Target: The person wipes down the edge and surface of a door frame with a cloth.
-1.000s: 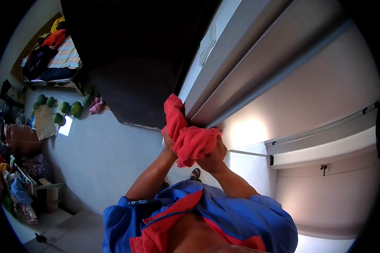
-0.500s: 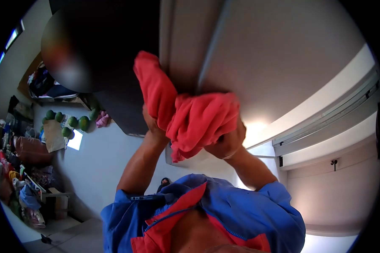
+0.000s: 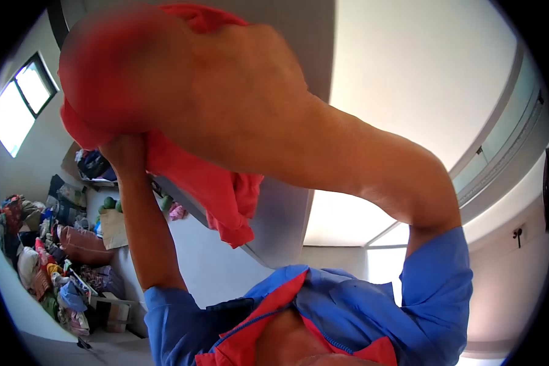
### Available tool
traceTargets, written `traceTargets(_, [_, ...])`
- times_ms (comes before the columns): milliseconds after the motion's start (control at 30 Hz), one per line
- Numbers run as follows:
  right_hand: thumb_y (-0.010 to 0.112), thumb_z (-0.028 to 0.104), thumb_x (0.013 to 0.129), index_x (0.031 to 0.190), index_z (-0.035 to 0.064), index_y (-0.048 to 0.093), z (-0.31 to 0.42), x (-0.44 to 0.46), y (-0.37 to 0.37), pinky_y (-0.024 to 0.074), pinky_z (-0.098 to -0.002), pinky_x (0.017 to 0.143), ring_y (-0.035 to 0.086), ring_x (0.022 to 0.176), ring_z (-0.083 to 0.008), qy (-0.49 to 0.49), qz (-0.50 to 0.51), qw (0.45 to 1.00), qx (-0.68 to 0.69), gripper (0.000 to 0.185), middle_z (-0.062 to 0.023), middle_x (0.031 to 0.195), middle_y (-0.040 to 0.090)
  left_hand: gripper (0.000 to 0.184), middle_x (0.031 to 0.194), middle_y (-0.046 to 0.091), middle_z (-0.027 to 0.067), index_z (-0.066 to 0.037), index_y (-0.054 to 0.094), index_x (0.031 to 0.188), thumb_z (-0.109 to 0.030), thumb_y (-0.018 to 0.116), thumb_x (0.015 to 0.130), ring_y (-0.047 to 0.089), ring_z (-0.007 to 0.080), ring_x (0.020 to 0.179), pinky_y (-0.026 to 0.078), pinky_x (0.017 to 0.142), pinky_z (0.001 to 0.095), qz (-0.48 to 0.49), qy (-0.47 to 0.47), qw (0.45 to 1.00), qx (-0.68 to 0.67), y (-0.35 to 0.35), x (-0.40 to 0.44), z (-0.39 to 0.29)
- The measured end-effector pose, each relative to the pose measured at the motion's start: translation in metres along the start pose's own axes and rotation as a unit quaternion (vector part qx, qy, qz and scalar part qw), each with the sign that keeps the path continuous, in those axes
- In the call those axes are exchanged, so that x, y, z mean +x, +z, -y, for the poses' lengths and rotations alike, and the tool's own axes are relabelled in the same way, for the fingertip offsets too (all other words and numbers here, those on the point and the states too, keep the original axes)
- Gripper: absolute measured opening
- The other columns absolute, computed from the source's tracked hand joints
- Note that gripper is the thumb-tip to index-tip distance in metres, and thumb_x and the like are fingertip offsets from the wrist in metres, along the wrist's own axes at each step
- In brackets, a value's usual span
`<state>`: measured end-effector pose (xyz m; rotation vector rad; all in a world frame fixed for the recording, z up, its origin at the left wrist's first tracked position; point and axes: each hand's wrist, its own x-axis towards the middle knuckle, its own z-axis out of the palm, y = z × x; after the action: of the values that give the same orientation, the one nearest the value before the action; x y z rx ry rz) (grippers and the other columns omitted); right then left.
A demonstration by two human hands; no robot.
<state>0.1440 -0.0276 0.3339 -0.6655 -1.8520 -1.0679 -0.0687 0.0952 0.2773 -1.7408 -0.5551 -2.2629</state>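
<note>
A red cloth point(image 3: 207, 189) is bunched up near the camera at the upper left, with a loose part hanging below my hands. My left hand point(image 3: 127, 152) is closed on its lower left edge. Large in view, my right hand point(image 3: 238, 91) reaches across to the left against the same cloth, with red fabric showing above and below it. A round blur covers the right fingertips and part of the cloth. The cloth's kind cannot be made out.
A grey panel-like surface point(image 3: 280, 213) lies behind the cloth. At the lower left, a heap of clothes and bags point(image 3: 73, 256) stands by the wall, close to green round fruits point(image 3: 110, 202) and a cardboard piece point(image 3: 113, 229). A window point(image 3: 24, 100) is at the upper left.
Both hands and the red cloth have moved up and left, closer to the camera. My right arm now crosses the view, and part of the cloth hangs down. The view has shifted.
</note>
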Motion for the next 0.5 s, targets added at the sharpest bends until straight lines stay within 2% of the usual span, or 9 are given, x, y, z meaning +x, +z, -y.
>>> traceTargets(100, [0.072, 0.022, 0.077, 0.077, 0.006, 0.074, -0.015, -0.007, -0.02, 0.0576, -0.0404, 0.052, 0.073, 0.071, -0.0245, 0.002, 0.037, 0.999, 0.014, 0.016, -0.0191, 0.085, 0.072, 0.046, 0.139, 0.06, 0.0168, -0.006, 0.058, 0.14, -0.023, 0.066, 0.098, 0.057, 0.0342, 0.129, 0.043, 0.11, 0.0441, 0.034, 0.089, 0.994, 0.046, 0.023, 0.005, -0.047])
traceTargets(167, [0.074, 0.022, 0.074, 0.099, 0.0036, 0.074, -0.037, -0.001, -0.039, 0.0601, -0.0466, 0.066, 0.075, 0.085, -0.0318, -0.03, 0.061, 0.997, -0.019, 0.03, -0.0195, 0.089, 0.073, 0.046, 0.137, 0.061, 0.0172, -0.005, 0.059, 0.14, -0.02, 0.066, 0.097, 0.058, 0.0363, 0.128, 0.043, 0.109, 0.0442, 0.047, 0.118, 0.989, 0.072, 0.032, 0.008, -0.065])
traceTargets(200, [0.074, 0.022, 0.074, 0.099, 0.0036, 0.074, -0.048, 0.006, -0.048, 0.0601, -0.0466, 0.066, 0.075, 0.085, -0.0318, -0.034, 0.06, 0.998, -0.01, 0.03, -0.0195, 0.089, 0.073, 0.046, 0.137, 0.061, 0.0172, -0.005, 0.059, 0.14, -0.02, 0.066, 0.097, 0.058, 0.0363, 0.128, 0.043, 0.109, 0.0442, 0.046, 0.116, 0.989, 0.081, 0.032, 0.014, -0.068])
traceTargets(267, [0.068, 0.003, 0.079, 0.113, 0.0022, 0.054, -0.072, 0.015, -0.061, 0.0569, -0.0365, 0.065, 0.067, 0.078, -0.0346, -0.008, 0.02, 0.997, -0.072, 0.037, -0.016, 0.1, 0.065, 0.029, 0.11, 0.072, 0.0137, -0.002, 0.067, 0.119, -0.023, 0.062, 0.099, 0.065, 0.0251, 0.102, 0.048, 0.093, 0.0386, 0.123, 0.027, 0.974, 0.19, 0.03, 0.028, -0.068])
traceTargets(300, [0.068, 0.003, 0.079, 0.113, 0.0022, 0.054, -0.081, 0.011, -0.06, 0.0569, -0.0365, 0.065, 0.067, 0.078, -0.0346, -0.011, 0.02, 0.998, -0.064, 0.037, -0.016, 0.1, 0.065, 0.029, 0.11, 0.072, 0.0137, -0.002, 0.067, 0.119, -0.023, 0.062, 0.099, 0.065, 0.0251, 0.102, 0.048, 0.093, 0.0386, 0.122, 0.024, 0.972, 0.198, 0.037, 0.035, -0.077])
traceTargets(367, [0.07, 0.005, 0.081, 0.111, 0.0024, 0.053, -0.098, -0.002, -0.055, 0.0568, -0.0371, 0.065, 0.067, 0.078, -0.0344, 0.007, -0.042, 0.996, 0.083, 0.035, -0.0156, 0.1, 0.065, 0.025, 0.103, 0.072, 0.0144, -0.002, 0.068, 0.11, -0.024, 0.063, 0.099, 0.063, 0.0221, 0.091, 0.047, 0.084, 0.038, 0.115, 0.073, 0.972, 0.192, 0.061, 0.04, -0.102])
traceTargets(400, [0.071, 0.006, 0.082, 0.111, 0.0025, 0.053, -0.107, -0.013, -0.052, 0.0567, -0.0374, 0.065, 0.067, 0.078, -0.0343, 0.019, -0.072, 0.985, 0.155, 0.034, -0.0154, 0.1, 0.065, 0.027, 0.111, 0.072, 0.016, -0.002, 0.067, 0.114, -0.023, 0.065, 0.097, 0.066, 0.026, 0.096, 0.049, 0.085, 0.0415, 0.102, 0.082, 0.97, 0.203, 0.074, 0.029, -0.116])
traceTargets(433, [0.072, 0.007, 0.083, 0.11, 0.0026, 0.053, -0.114, -0.025, -0.049, 0.0566, -0.0378, 0.065, 0.067, 0.079, -0.0342, 0.032, -0.102, 0.969, 0.224, 0.033, -0.0152, 0.101, 0.065, 0.027, 0.111, 0.072, 0.016, -0.002, 0.067, 0.114, -0.023, 0.065, 0.097, 0.066, 0.026, 0.096, 0.049, 0.085, 0.0415, 0.106, 0.08, 0.969, 0.207, 0.073, 0.02, -0.122])
traceTargets(500, [0.073, 0.008, 0.084, 0.109, 0.0027, 0.053, -0.118, -0.056, -0.043, 0.0566, -0.0381, 0.065, 0.068, 0.079, -0.0341, 0.052, -0.136, 0.946, 0.291, 0.033, -0.0149, 0.101, 0.065, 0.051, 0.126, 0.063, 0.0197, -0.002, 0.059, 0.127, -0.028, 0.073, 0.086, 0.058, 0.0352, 0.113, 0.044, 0.098, 0.0461, 0.138, 0.126, 0.946, 0.265, 0.068, -0.009, -0.125])
